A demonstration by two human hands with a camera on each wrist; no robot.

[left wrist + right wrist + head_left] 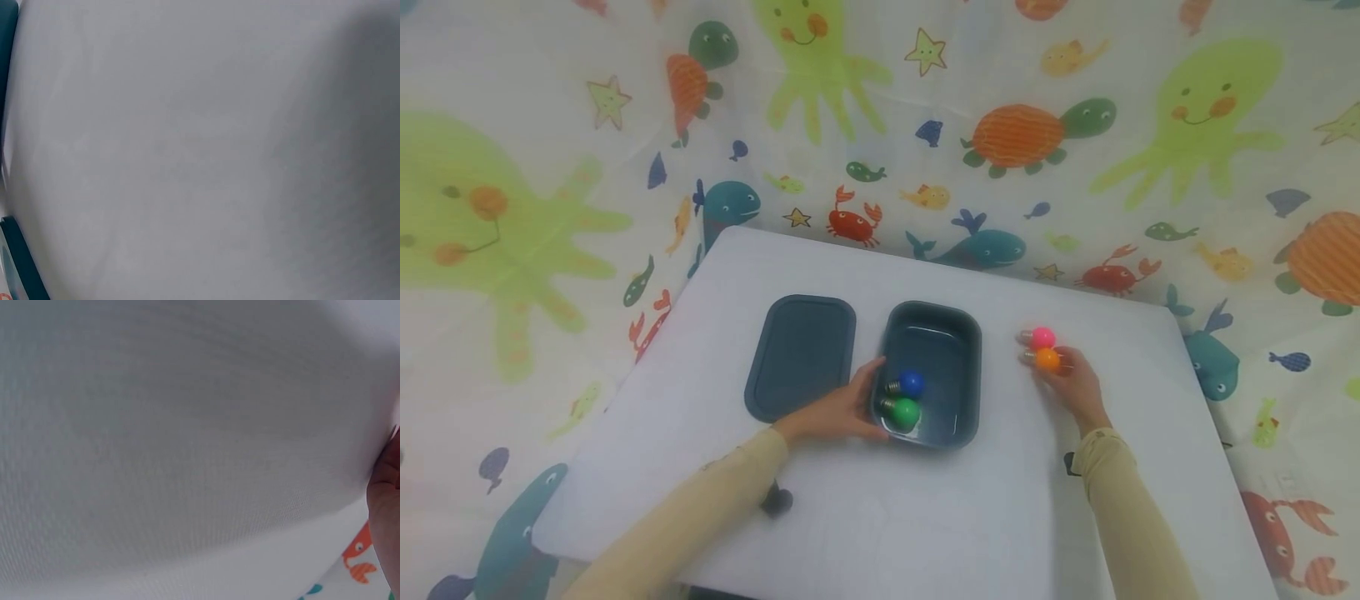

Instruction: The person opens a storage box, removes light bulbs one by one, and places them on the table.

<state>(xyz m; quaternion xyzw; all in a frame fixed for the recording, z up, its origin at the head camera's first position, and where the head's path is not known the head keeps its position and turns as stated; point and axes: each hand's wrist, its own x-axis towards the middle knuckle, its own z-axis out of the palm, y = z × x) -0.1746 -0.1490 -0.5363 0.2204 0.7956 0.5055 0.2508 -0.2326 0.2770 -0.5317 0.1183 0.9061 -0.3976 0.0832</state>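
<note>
Your left hand [844, 411] spreads against the deep blue-grey box [972, 367]'s left side. Inside are a round blue bulb [912, 384] and a round green bulb [906, 412]. Right of the box, your right hand [1077, 390] pinches a round orange bulb [1046, 359], beside a round pink bulb [1042, 337]; these seem left.

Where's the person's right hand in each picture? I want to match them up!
Head: the right hand is right of the middle, with its fingers at the orange bulb.
Left wrist: it's not in this one.
Right wrist: just part of it pokes in at the right edge, in the lower half.
Shared landmark: the sea-animal curtain, in the head and right wrist views.
</note>
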